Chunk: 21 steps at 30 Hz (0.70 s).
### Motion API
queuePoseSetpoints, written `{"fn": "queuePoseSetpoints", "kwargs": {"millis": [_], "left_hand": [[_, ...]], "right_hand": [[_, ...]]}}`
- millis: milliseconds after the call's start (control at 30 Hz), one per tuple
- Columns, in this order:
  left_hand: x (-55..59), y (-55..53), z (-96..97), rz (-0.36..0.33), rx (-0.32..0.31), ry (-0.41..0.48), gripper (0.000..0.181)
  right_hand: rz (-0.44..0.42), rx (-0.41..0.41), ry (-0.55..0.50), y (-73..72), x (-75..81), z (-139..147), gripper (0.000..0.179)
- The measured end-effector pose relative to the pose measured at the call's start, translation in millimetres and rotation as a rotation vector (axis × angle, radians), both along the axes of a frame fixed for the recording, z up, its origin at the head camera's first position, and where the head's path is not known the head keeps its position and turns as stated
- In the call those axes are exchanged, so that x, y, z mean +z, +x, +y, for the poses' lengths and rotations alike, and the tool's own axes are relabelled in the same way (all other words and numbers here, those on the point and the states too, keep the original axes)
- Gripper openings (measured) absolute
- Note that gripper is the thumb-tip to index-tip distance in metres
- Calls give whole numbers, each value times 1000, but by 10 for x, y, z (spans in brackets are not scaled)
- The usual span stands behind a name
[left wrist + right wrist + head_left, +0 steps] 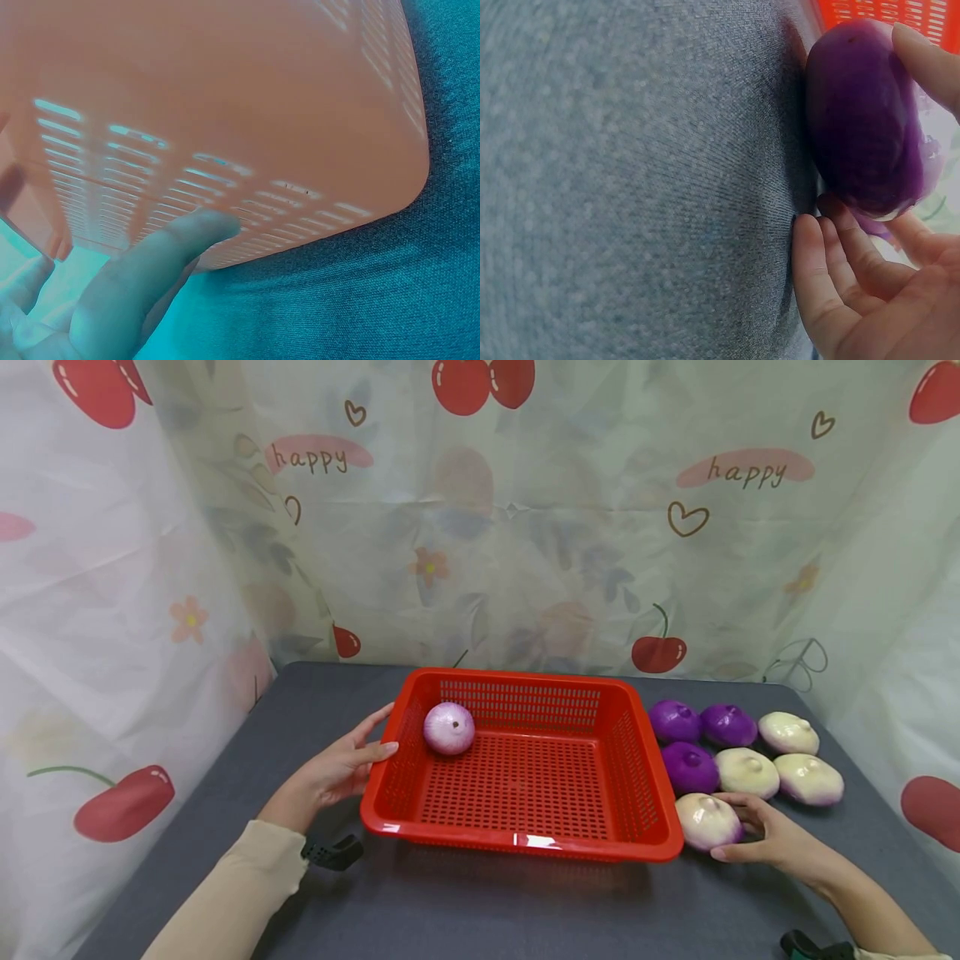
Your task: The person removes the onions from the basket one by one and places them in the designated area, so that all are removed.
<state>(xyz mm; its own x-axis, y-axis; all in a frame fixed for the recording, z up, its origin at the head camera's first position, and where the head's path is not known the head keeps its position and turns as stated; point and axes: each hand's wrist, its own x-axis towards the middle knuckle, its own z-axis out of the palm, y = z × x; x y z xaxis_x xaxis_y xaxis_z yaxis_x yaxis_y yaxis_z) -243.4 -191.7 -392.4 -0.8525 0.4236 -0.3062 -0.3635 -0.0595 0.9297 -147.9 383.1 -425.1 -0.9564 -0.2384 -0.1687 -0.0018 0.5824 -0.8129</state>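
A red plastic basket point(517, 847) with slotted walls stands on the table. My left hand point(341, 772) holds its left side, thumb on the rim and fingers against the outer wall point(247, 90). One pale purple onion point(449, 728) sits in the basket's back left part. To the right of the basket, my right hand point(776, 839) grips a white-and-purple onion point(707, 821), thumb on the near side and fingers at the far side. In the right wrist view this onion point(862, 120) shows a deep purple underside and rests against the table cloth.
Behind the gripped onion lie several more: purple onions point(690, 768) near the basket wall and whitish onions point(808, 779) farther right. Dark grey cloth covers the table point(480, 910). A printed curtain point(517, 560) hangs behind and at both sides.
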Motion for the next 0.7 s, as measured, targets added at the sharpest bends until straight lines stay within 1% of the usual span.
{"fn": "queuePoseSetpoints", "kwargs": {"millis": [300, 400, 467, 533, 600, 633, 700], "left_hand": [[-3, -7, 0, 3, -4, -3, 74], [-3, -8, 3, 3, -5, -3, 75], [-2, -8, 4, 3, -6, -1, 75], [-2, -9, 4, 4, -8, 0, 75], [0, -9, 2, 4, -12, -1, 75], [1, -9, 0, 4, -13, -1, 75], [7, -6, -6, 6, -15, -6, 75]], "right_hand": [[-11, 9, -5, 3, 18, -1, 75], [-10, 8, -9, -10, 44, 10, 73], [8, 23, -21, -35, 77, 33, 72], [15, 36, -24, -71, 146, 53, 71], [33, 49, -27, -111, 253, 64, 70], [45, 52, -24, -140, 329, 56, 69], [76, 44, 19, -203, 512, 11, 66]]}}
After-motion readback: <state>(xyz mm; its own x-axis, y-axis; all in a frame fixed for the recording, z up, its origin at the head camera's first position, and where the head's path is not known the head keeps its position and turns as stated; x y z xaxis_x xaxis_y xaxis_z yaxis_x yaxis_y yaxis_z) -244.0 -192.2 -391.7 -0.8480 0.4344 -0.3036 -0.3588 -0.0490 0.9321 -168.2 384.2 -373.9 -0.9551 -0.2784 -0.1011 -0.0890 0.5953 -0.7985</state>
